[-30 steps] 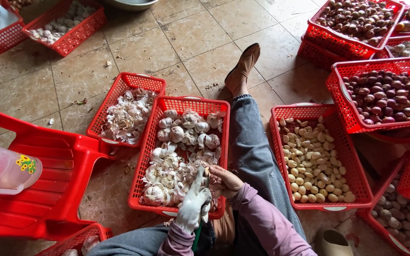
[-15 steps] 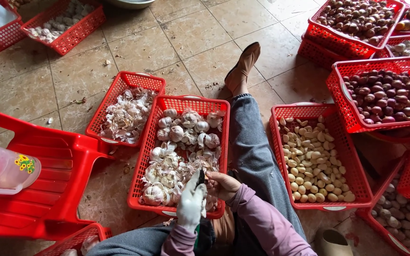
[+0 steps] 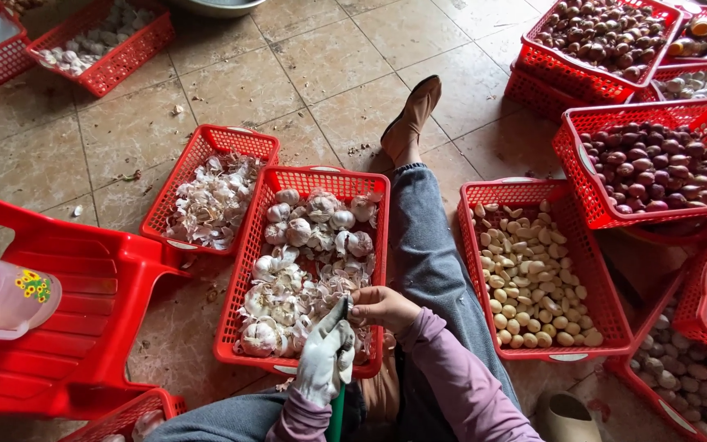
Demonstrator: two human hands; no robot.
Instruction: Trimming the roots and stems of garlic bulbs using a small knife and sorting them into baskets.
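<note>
Our left hand point(image 3: 326, 360) in a white glove is curled around a green-handled tool point(image 3: 336, 413) | our bare right hand point(image 3: 382, 308) pinches a garlic piece point(image 3: 350, 301), too small to see well | both low in the middle, over the red basket point(image 3: 317, 175) of garlic bulbs point(image 3: 304, 232) | peeled cloves point(image 3: 529, 277) sit in the basket to the right.

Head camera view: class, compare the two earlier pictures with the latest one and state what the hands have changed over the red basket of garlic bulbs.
Little has changed. The gloved left hand and bare right hand stay pressed together over the near edge of the red plastic basket of garlic bulbs, shifting only slightly. What they hold is too small to tell. All the baskets and the red plastic chair stayed put.
</note>
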